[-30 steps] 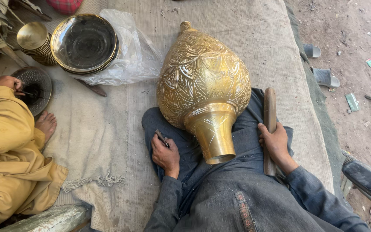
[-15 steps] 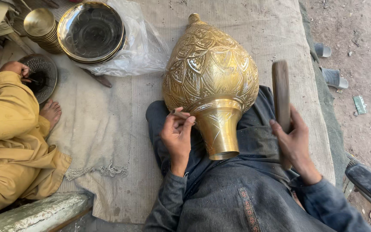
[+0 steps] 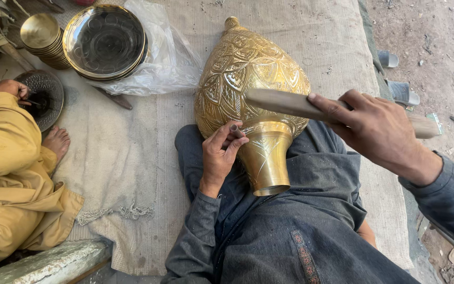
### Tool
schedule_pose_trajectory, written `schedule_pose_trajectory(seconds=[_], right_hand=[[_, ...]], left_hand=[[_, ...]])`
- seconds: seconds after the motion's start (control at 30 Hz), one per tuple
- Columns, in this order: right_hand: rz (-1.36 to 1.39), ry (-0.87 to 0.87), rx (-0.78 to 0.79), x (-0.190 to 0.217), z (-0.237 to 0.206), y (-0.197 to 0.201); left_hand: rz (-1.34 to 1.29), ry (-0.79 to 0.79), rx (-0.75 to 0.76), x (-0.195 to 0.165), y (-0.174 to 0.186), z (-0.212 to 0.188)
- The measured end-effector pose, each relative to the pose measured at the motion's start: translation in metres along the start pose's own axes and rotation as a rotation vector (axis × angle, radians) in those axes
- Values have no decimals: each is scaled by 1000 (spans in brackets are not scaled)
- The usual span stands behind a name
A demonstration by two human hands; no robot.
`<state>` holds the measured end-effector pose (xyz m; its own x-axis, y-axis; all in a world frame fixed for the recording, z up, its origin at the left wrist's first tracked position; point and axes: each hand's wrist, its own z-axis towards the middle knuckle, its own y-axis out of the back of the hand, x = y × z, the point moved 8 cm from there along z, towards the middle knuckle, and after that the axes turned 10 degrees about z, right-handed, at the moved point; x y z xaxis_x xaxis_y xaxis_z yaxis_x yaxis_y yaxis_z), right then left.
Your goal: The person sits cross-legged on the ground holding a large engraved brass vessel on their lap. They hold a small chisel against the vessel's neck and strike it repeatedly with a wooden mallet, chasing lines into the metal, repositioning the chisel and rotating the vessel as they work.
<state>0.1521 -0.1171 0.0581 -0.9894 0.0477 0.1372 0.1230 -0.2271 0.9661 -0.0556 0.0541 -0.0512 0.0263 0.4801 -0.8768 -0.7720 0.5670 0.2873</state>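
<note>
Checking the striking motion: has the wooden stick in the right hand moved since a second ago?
Yes. The wooden stick in the right hand rose from beside the lap and now lies level across the brass vessel.

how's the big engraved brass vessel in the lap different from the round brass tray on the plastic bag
The brass vessel is bulbous with a narrow flared neck and lies on its side across the person's legs; the brass tray is shallow, round and lies flat on a plastic bag. The vessel is bright gold; the tray's centre looks dark. The left hand holds a small punch to the vessel, the right hand a wooden mallet above it; nobody touches the tray. Both carry engraved patterns.
</note>
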Motion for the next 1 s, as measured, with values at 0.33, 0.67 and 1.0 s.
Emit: schedule_pose_trajectory(seconds=[0.33,0.67,1.0], right_hand=[[219,199,123,65,63,34],[-538,472,483,132,107,18],[-488,633,253,182,138,22]], left_hand=[[-33,76,-166,0,1,-6],[-290,262,-471,11,-7,-32],[-317,364,-566,28,-16,-54]])
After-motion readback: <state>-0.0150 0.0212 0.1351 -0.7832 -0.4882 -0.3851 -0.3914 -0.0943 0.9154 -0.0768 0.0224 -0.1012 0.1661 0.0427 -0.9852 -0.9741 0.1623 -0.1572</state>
